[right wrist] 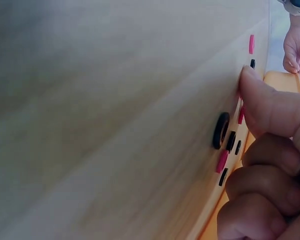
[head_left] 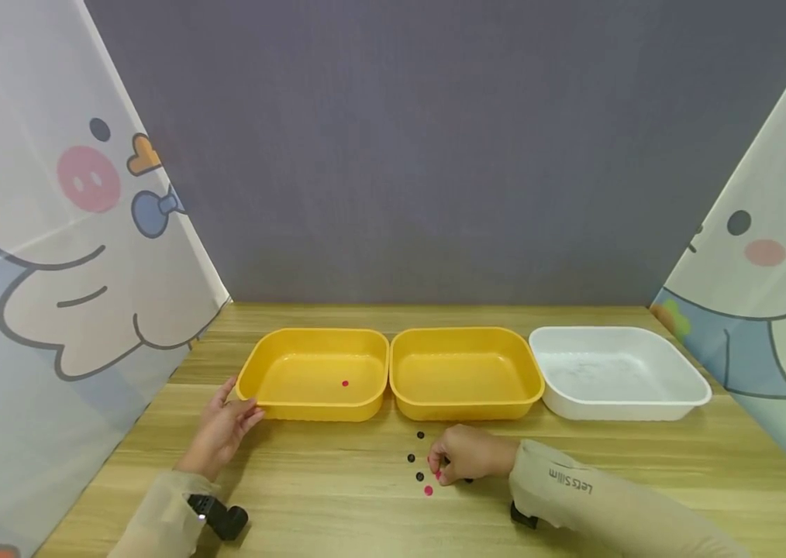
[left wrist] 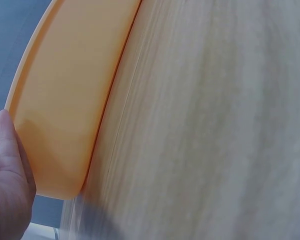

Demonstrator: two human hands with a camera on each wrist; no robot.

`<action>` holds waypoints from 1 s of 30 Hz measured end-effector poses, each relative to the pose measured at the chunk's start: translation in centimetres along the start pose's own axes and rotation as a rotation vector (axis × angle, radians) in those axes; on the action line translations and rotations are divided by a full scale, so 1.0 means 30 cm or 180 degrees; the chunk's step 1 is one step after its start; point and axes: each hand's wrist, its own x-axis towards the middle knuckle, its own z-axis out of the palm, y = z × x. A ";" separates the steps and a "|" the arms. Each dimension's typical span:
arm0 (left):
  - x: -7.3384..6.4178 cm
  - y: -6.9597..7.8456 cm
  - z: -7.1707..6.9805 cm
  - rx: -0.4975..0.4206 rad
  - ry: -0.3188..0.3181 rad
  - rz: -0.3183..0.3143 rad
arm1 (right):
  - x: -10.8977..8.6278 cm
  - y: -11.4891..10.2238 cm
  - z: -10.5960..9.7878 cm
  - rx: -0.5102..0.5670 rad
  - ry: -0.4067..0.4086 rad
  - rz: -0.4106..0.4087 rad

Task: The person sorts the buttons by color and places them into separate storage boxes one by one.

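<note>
My left hand (head_left: 221, 434) touches the front left corner of the left yellow tray (head_left: 315, 407), its straight thumb (left wrist: 10, 150) along the wall up to the rim in the left wrist view. One small pink button-like disc (head_left: 345, 384) lies inside that tray. In front of the middle yellow tray (head_left: 466, 409), my right hand (head_left: 466, 453) is down at the tabletop, thumb and forefinger around a pink disc (head_left: 438, 474). The right wrist view shows its other fingers (right wrist: 260, 187) curled; the thumb hides the forefinger. Several black discs (right wrist: 221, 131) and another pink disc (head_left: 429, 490) lie close about it.
A white tray (head_left: 626, 411) stands to the right of the two yellow ones, all in a row. Behind the wooden table (head_left: 337, 504) rises a grey panel (head_left: 393, 155), with cartoon-printed sheets (head_left: 51, 232) at both sides.
</note>
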 end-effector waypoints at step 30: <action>0.005 -0.001 -0.003 0.0031 -0.0023 -0.0012 | -0.010 -0.050 -0.080 0.0523 0.0520 -0.0157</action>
